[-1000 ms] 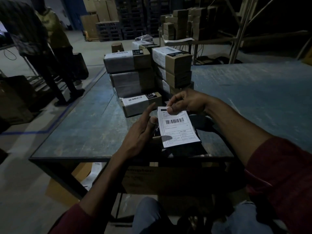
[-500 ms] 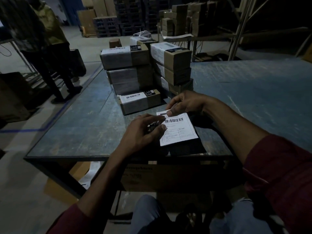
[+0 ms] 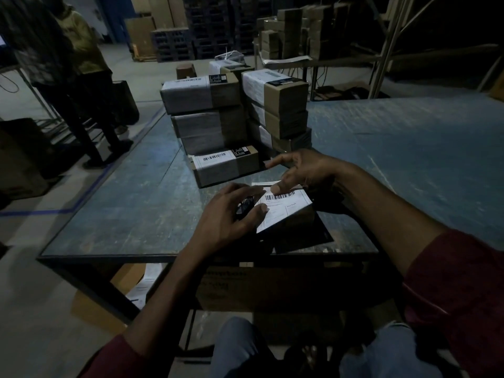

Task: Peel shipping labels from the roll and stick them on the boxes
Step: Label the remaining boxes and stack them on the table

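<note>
A white shipping label [image 3: 285, 211] with a barcode lies flat on top of a dark box [image 3: 300, 237] near the table's front edge. My left hand [image 3: 227, 214] wraps the box's left end, with its thumb on the label's left edge. My right hand [image 3: 305, 170] hovers over the label's far edge with fingers spread and one fingertip pressing on the barcode. Behind them sit labelled cardboard boxes: a low one [image 3: 226, 167] and two stacks [image 3: 201, 98] [image 3: 283, 94]. I cannot see the label roll.
The blue-grey table [image 3: 131, 208] stretches away to the right. Two people [image 3: 68, 66] stand on the floor at the left. A cardboard carton [image 3: 245, 290] and loose papers [image 3: 141, 287] lie under the table. Shelves with more boxes [image 3: 289, 34] stand at the back.
The label went from lifted and pinched in my right hand to lying flat on the box. My right fingers have spread out, and my left hand has closed over the box's left end.
</note>
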Demonstrator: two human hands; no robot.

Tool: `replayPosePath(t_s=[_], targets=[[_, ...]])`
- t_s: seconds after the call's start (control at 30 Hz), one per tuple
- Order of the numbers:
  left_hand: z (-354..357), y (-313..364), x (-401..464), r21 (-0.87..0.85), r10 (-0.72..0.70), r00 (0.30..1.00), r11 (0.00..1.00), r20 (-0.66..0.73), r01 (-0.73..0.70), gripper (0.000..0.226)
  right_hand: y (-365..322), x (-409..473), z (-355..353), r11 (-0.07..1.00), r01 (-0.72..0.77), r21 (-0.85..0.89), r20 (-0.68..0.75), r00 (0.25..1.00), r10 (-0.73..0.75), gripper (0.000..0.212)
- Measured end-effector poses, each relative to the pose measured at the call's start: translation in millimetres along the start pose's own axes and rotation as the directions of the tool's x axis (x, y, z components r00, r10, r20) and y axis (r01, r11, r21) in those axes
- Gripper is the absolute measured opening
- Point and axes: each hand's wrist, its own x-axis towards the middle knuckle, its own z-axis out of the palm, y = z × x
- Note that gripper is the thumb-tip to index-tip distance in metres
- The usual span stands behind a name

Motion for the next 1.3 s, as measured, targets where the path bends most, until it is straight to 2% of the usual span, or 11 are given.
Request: replayPosePath(t_s=[0.13,0.27,0.37,0.53,0.73,0.83,0.9,0.97,1.03,1.17,1.3], targets=[[-1,-1,0,0.030,0.005,1.000,1.000,0.001,-0.005,0.056,-3,-9,3,0.993,0.045,-0.112,-0.156,0.986,-0.062,0.092],[0,0,-1,0.054,0.007,1.000,0.999,-0.010,-0.007,0.054,-1,-32,13,0.953,0.203,-0.225,-0.318,0.909,-0.269,0.057],[0,0,-1,0.075,0.022,0.999,0.997,-0.029,-0.020,0.056,7,-47,25,0.933,0.244,-0.263,-0.198,0.933,-0.300,0.039],[-1,0,-2,0.136,0.049,0.999,0.989,0.017,-0.050,0.070,19,-56,24,0.933,0.247,-0.261,-0.124,0.950,-0.286,0.054],[-4,-2,-2,0.153,0.044,0.997,0.987,0.063,-0.054,0.077,14,-64,15,0.927,0.203,-0.316,-0.055,0.971,-0.232,0.089],[-2,2,-2,0.041,-0.008,1.000,0.999,0.007,0.008,0.070,24,-62,16,0.968,0.217,-0.125,-0.284,0.927,-0.245,0.067],[-3,8,1,-0.059,-0.080,0.997,0.995,-0.022,0.079,0.067,20,-60,15,0.968,0.184,0.169,-0.461,0.883,-0.087,0.042],[-5,17,5,-0.104,-0.158,0.987,0.982,-0.002,0.157,0.082,14,-58,18,0.931,0.034,0.364,-0.395,0.911,0.121,0.036],[-9,23,11,-0.028,-0.215,0.969,0.975,0.121,0.220,0.113,14,-55,24,0.913,-0.118,0.391,-0.288,0.926,0.243,0.040],[-24,15,15,0.084,-0.209,0.902,0.978,0.377,0.191,0.162,14,-48,30,0.897,-0.126,0.423,-0.300,0.915,0.270,0.029],[-36,-2,16,-0.011,-0.150,0.861,0.984,0.487,0.178,0.159,18,-50,32,0.889,-0.086,0.450,-0.303,0.922,0.242,0.027]])
